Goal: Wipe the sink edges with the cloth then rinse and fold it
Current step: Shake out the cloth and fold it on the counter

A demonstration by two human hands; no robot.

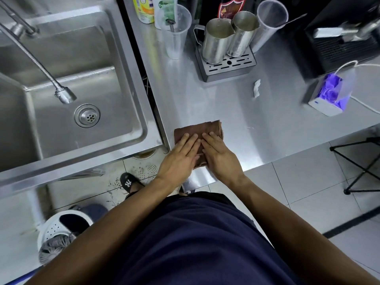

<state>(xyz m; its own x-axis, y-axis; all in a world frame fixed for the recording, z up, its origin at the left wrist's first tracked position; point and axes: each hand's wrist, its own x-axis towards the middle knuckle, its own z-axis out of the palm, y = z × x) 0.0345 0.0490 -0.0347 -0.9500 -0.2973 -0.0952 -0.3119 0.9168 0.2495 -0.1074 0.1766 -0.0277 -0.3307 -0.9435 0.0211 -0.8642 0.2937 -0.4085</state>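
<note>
A brown cloth (200,128) lies folded flat on the steel counter (236,120), close to the counter's front left corner. My left hand (181,156) and my right hand (219,155) press down on it side by side, fingers straight and fingertips nearly touching. The hands hide the near half of the cloth. The steel sink (144,112) stands to the left, its basin dry-looking, with a flexible faucet (61,93) hanging over the drain (87,115).
Behind the cloth stand a clear plastic cup (174,31), two steel jugs (218,40) on a drip tray (226,68), and soap bottles (144,9). A tissue scrap (256,88) and a purple-lit box (329,95) lie to the right. A white bin (59,231) sits on the floor.
</note>
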